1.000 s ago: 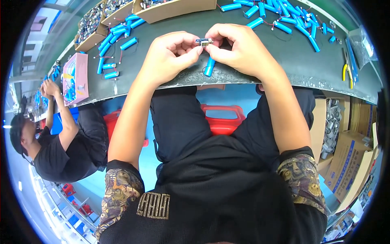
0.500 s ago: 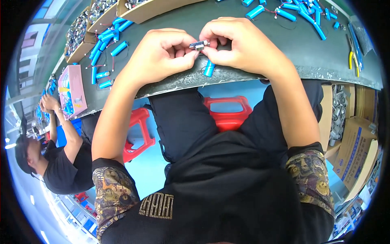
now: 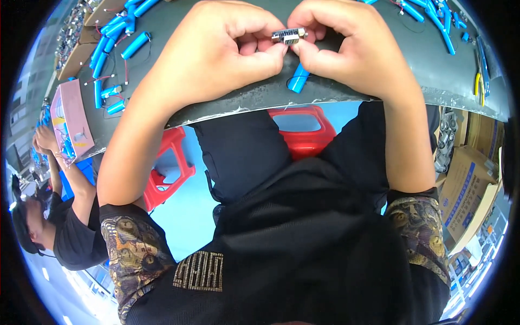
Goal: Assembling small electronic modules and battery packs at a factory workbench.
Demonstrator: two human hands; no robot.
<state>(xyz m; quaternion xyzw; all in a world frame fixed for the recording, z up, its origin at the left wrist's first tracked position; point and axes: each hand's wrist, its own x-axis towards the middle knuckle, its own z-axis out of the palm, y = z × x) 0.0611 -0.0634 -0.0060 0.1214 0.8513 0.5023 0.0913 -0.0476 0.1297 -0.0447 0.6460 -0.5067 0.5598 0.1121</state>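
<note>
Between my two hands, above the bench's near edge, is a small circuit board (image 3: 288,36) with a pale block-shaped connector on its near side. My left hand (image 3: 233,51) pinches the board's left end between thumb and forefinger. At its right end, the thumb and fingers of my right hand (image 3: 346,46) close on it. Just below my right fingertips a blue cylindrical battery (image 3: 299,79) lies on the dark bench top, with a thin dark wire looped beside it. Whether that wire joins the board is hidden by my fingers.
More blue batteries (image 3: 135,45) with leads lie at left, others (image 3: 445,32) at far right near yellow-handled pliers (image 3: 478,86). Cardboard boxes of parts (image 3: 76,57) and a pink box (image 3: 81,116) stand left. A co-worker (image 3: 76,227) sits beyond. Red stools (image 3: 311,135) are under the bench.
The bench and my hands appear larger and shifted in the picture as the head view moves. Both hands keep their pinch on the board, which is tilted slightly differently.
</note>
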